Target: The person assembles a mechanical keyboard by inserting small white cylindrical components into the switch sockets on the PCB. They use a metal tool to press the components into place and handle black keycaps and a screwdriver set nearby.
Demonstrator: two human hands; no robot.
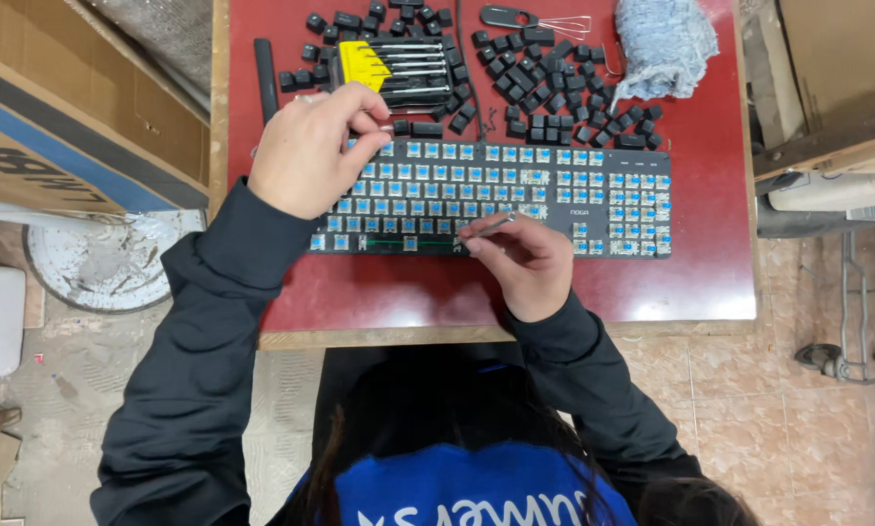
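loose keycaps (535, 83) behind keyboard (515, 195)

Brown cardboard box (57, 107) with blue stripe, left of the table.

Bright even light — soft shadows — sharp focus.

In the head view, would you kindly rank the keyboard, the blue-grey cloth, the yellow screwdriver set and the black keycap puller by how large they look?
1. Keyboard, by far the largest.
2. Blue-grey cloth.
3. Yellow screwdriver set, close to the cloth in area, so that order is unsure.
4. Black keycap puller, the smallest.
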